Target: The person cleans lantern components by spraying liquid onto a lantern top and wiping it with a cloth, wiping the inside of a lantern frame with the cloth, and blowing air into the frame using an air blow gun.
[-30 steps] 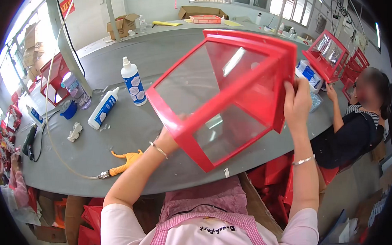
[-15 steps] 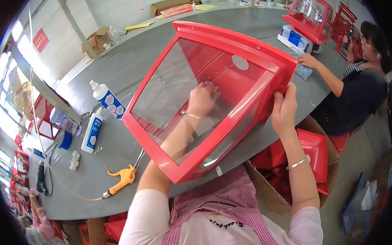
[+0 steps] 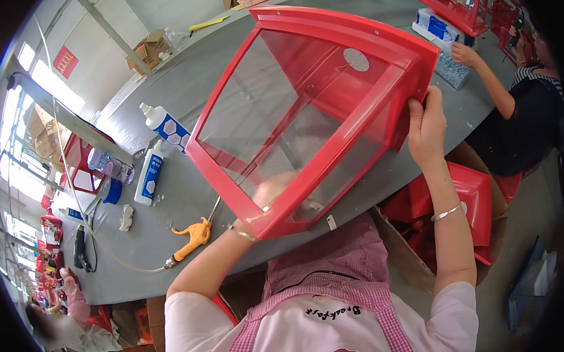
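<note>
A red lantern-like housing [image 3: 348, 136] with clear panes is tilted above the grey table in front of me. My right hand [image 3: 427, 124] grips its red rim at the right, thumb on the near side and fingers behind. My left hand [image 3: 277, 190] shows through the clear pane near the housing's lower end. It is smeared by motion and reflections, so its fingers and anything in them cannot be made out. A white oval piece [image 3: 356, 59] sits on the red inner wall. An orange air blow gun [image 3: 193, 238] lies on the table beside my left forearm.
Two white-and-blue bottles [image 3: 166, 127] [image 3: 148, 175] and a crumpled white tissue [image 3: 126, 217] are left of the housing. A box of red parts [image 3: 472, 199] stands below the table edge. At right, a co-worker's hand [image 3: 465, 55] is over a bluish pack [image 3: 452, 71].
My left hand has drawn back from deep inside the housing toward its lower end. My right hand keeps its hold on the rim. The view has shifted slightly.
</note>
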`<action>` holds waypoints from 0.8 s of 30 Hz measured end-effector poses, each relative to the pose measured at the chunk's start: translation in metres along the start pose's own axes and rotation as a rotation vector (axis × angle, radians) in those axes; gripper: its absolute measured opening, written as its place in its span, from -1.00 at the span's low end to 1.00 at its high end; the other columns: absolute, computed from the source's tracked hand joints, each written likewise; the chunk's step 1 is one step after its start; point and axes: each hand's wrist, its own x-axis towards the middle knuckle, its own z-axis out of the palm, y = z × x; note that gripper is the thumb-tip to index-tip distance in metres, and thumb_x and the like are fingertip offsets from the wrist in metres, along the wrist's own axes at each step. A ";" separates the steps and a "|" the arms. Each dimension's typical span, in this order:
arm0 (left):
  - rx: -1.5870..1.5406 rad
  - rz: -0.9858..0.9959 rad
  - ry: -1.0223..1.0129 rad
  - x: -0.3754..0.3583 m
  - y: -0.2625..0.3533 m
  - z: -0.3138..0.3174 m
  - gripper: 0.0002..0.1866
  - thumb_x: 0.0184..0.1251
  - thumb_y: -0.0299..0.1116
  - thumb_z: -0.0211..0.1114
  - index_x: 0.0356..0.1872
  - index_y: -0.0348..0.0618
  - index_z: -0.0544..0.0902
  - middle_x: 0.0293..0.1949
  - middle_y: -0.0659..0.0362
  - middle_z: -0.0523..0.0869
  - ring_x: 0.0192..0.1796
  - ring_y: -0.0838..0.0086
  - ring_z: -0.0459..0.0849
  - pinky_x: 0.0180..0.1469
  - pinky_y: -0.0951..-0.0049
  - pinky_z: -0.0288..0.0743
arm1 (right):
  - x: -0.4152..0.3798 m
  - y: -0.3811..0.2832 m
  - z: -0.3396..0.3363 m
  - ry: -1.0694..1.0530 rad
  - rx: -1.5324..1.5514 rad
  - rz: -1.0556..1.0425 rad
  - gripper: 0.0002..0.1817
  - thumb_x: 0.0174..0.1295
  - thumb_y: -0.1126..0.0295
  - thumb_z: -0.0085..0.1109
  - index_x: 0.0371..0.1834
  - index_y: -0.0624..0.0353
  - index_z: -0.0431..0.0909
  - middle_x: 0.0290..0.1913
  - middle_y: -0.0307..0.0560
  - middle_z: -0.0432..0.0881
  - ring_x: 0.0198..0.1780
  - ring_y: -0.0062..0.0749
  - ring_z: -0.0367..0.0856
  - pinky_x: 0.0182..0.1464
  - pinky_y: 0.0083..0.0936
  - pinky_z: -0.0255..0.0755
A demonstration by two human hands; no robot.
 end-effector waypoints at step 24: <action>0.392 0.433 0.214 0.123 -0.025 0.075 -0.73 0.48 -0.19 0.16 -0.12 -0.14 0.73 -0.24 0.09 0.74 -0.21 0.33 0.73 -0.20 0.31 0.60 | 0.000 0.001 0.003 0.027 0.009 -0.009 -0.78 0.53 0.30 -0.02 0.02 0.23 0.37 -0.18 0.12 0.54 -0.15 0.10 0.57 -0.08 -0.26 0.45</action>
